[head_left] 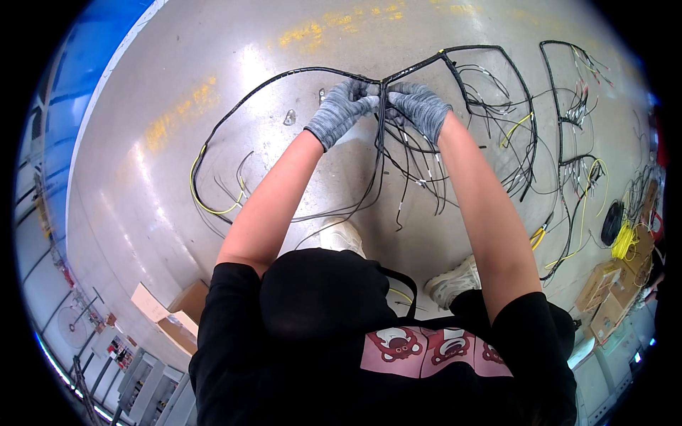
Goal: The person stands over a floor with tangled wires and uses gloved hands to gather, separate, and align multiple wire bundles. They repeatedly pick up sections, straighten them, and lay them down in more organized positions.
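Observation:
A black wire harness is spread over the grey floor, its branches meeting at a junction between my hands. My left hand, in a grey knit glove, pinches the harness at the left of that junction. From the right, my right hand, gloved alike, has its fingers closed on the same spot. One long branch curves off to the left, ending in a yellow-green wire. Another runs right and bends toward me, with loose thin wires along it. A bundle hangs down between my hands. My fingertips are partly hidden behind the harness.
A second black harness lies farther right with loose wire ends. Beyond it are a black coil, a yellow wire coil and cardboard boxes. An open carton stands at lower left. My shoes are close to the wires.

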Motion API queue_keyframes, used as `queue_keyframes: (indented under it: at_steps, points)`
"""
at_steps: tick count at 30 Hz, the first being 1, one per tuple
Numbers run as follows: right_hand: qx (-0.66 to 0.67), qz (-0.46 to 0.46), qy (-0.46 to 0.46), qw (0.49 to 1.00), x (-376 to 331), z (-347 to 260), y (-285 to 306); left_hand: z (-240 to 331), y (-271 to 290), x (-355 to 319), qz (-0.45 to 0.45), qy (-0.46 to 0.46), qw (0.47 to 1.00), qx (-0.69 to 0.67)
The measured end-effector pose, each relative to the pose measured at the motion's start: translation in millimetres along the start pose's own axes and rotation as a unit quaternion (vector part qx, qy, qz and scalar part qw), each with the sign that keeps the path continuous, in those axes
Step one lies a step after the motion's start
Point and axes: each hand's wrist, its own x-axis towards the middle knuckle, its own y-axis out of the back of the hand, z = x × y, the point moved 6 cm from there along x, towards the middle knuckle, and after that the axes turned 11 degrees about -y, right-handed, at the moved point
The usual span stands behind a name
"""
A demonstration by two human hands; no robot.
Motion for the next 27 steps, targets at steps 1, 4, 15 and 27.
queue_keyframes:
  at_steps: [1,4,15,27]
  points:
    - [0.001,-0.013,0.019,1.000,-4,-6,-5,2,-1,-1,-0.001,0.003,1.000,-0.005]
    - [-0.088,0.000,0.020,0.996,-6,-16,-8,-1,1,-2,-0.006,0.010,1.000,-0.020]
    - [-0.208,0.086,0.084,0.971,-6,-24,4,12,1,5,-0.051,0.012,0.975,0.214]
    - [-0.199,0.079,0.098,0.972,-8,-28,1,6,0,3,-0.026,-0.023,0.984,0.177]
